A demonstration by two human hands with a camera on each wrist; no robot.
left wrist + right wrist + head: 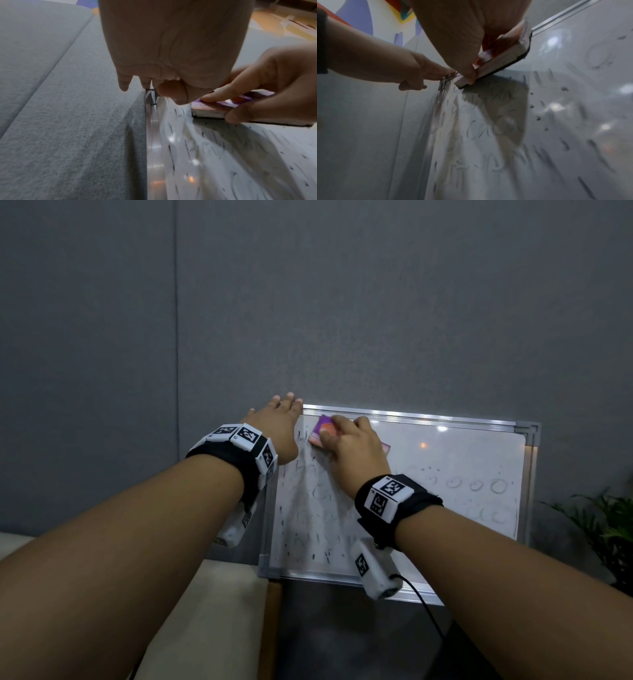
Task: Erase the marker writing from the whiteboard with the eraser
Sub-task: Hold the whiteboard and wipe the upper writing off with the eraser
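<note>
A metal-framed whiteboard (445, 467) leans against a grey wall. Smeared grey writing and dark dashes cover its left half, with faint circles (476, 484) on the right. My right hand (346, 436) grips the eraser (323, 428), which has a purple and orange top, a white body and black felt. The felt lies flat on the board near its top-left corner. The wrist views also show the eraser (209, 113) (503, 56). My left hand (284, 414) lies with straight fingers over the board's top-left corner (150, 97).
The grey felt wall (308, 302) rises behind and left of the board. A beige ledge (205, 611) runs below on the left. A green plant (609, 529) stands just right of the board. A black cable (428, 611) hangs from my right wrist.
</note>
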